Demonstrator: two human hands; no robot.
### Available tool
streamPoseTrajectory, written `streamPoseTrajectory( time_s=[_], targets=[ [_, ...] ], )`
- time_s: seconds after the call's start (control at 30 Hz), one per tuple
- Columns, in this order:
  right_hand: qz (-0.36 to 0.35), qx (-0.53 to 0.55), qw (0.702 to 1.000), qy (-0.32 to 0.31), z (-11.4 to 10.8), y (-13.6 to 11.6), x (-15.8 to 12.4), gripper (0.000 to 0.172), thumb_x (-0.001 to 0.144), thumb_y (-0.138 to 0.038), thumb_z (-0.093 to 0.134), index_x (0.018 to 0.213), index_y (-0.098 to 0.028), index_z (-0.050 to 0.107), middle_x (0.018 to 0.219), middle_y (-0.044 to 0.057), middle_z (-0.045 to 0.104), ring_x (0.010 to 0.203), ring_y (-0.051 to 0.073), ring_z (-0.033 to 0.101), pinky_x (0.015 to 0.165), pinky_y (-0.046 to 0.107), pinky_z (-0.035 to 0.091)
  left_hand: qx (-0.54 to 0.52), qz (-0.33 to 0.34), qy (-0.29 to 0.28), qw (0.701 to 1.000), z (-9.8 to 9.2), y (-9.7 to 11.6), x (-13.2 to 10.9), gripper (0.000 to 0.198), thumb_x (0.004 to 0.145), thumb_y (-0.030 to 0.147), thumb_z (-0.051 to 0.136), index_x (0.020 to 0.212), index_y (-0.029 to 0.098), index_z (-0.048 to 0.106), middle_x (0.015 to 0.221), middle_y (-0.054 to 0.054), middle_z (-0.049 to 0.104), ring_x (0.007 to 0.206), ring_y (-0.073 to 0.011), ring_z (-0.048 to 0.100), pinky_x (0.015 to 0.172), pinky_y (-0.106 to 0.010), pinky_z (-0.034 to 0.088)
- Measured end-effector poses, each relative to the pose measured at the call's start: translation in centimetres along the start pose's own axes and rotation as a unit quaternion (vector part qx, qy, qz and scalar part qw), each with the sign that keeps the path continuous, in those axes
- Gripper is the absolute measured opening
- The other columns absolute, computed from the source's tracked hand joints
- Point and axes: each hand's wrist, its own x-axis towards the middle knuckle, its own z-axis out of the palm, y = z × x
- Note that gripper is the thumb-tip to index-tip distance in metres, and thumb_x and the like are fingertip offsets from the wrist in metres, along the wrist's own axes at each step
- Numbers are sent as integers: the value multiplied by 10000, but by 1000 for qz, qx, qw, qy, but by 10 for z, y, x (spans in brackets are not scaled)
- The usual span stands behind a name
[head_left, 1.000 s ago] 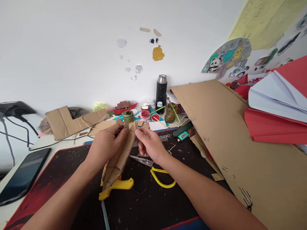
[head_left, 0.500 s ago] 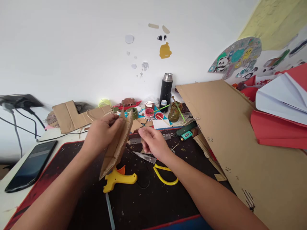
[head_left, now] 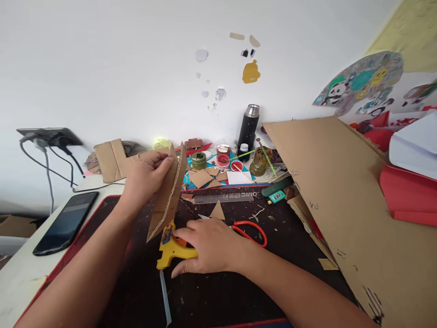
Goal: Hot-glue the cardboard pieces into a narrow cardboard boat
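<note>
My left hand [head_left: 146,175] is closed on a folded piece of cardboard [head_left: 168,200], thumb against its face. The piece stands upright with its corrugated edge towards me. My right hand [head_left: 215,246] is at the yellow glue gun [head_left: 169,253], thumb and fingers spread on either side of its handle; I see no firm grip. A pale glue stick [head_left: 165,296] sticks out of the gun's back. Scissors [head_left: 252,232] lie partly hidden behind my right hand, one red handle loop showing. A small cardboard triangle [head_left: 217,211] lies just beyond that hand.
A clear ruler [head_left: 223,198] lies across the dark mat [head_left: 205,300]. Behind it are cardboard scraps [head_left: 200,178], paint pots [head_left: 223,160] and a black flask [head_left: 248,130]. A large cardboard sheet [head_left: 324,182] leans at the right. A phone [head_left: 64,223] lies at the left.
My right hand has come down and left from above the scissors to the glue gun, its fingers spreading. My left hand still holds the folded cardboard. The view has shifted slightly left.
</note>
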Motion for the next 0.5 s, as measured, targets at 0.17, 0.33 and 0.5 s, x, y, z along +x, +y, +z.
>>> streamPoseTrajectory(
  time_s=[0.17, 0.33, 0.5],
  targets=[
    [-18, -55, 998, -34, 3, -2, 2, 580, 966, -660, 663, 1239, -149, 684, 1063, 121, 775, 986, 295, 724, 805, 392, 512, -2, 11, -10, 1000, 4, -3, 0, 396, 919, 511, 538, 968, 220, 801, 928, -36, 836, 891, -280, 731, 733, -332, 505],
    [2, -16, 999, -29, 3, -2, 4, 422, 974, -529, 683, 1168, -155, 714, 1072, 122, 797, 995, 290, 739, 826, 391, 512, -34, -2, -1, 999, 5, -3, -1, 354, 904, 495, 586, 930, 218, 804, 886, -28, 823, 857, -264, 715, 698, -309, 488],
    [90, 150, 984, 27, -2, 2, 2, 406, 884, -501, 752, 1182, -224, 762, 1038, 62, 810, 914, 253, 737, 748, 342, 480, -111, -7, 30, 993, -1, 2, -3, 377, 925, 489, 620, 1010, 177, 815, 906, -38, 820, 796, -197, 684, 676, -264, 476]
  ],
)
